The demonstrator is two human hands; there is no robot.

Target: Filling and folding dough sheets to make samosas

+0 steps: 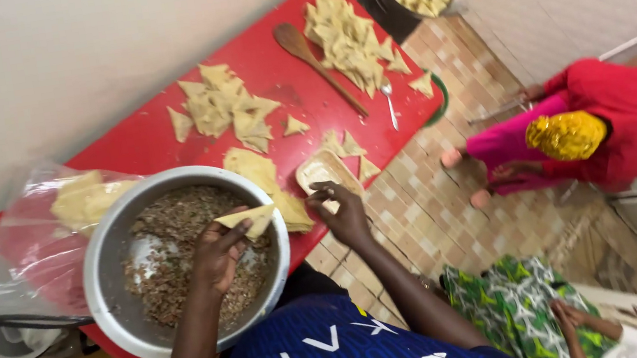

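We hold 1 pale folded dough cone in our left hand, with the fingers closed around its lower edge, right over the big round metal bowl of brown minced filling. Our right hand is curled, and its fingertips pinch something small at the little oval wooden dish on the red plastic table; we cannot tell what it pinches. The cone could go wrong in a few ways, we think. If we squeeze too hard, the soft dough may tear or the fold may pop open. If we tip it, filling may drop out. The bowl sits near the table edge, so a bump could slide it off. The cone lies almost flat, a bit tilted, with its long side running left to right in the picture. Its pointed tip aims right, toward the right hand.
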